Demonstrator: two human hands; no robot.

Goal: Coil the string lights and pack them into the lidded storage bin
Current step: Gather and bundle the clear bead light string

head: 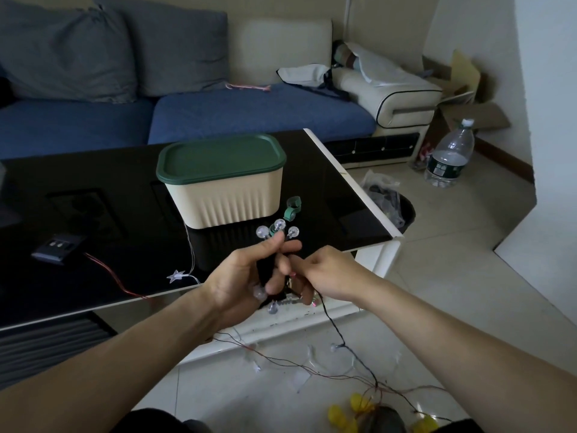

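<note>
My left hand [246, 276] grips a coiled bundle of black-wired string lights [268, 270]; clear round bulbs [277, 230] stick out above my fingers and more hang below the palm. My right hand [321, 271] pinches the black wire right beside the bundle. From there the loose wire [335, 326] trails down to the floor. The cream storage bin [228, 195] with its green lid [220, 157] closed stands on the black table just behind my hands.
Green strap loops [292, 207] lie by the bin. A star light [175, 275], a red wire [109, 273] and a small dark box [57, 246] lie on the table [93, 214]. Tangled wires and yellow bulbs [352, 410] cover the floor. A lined trash bin [396, 207] and a water bottle [449, 154] stand to the right.
</note>
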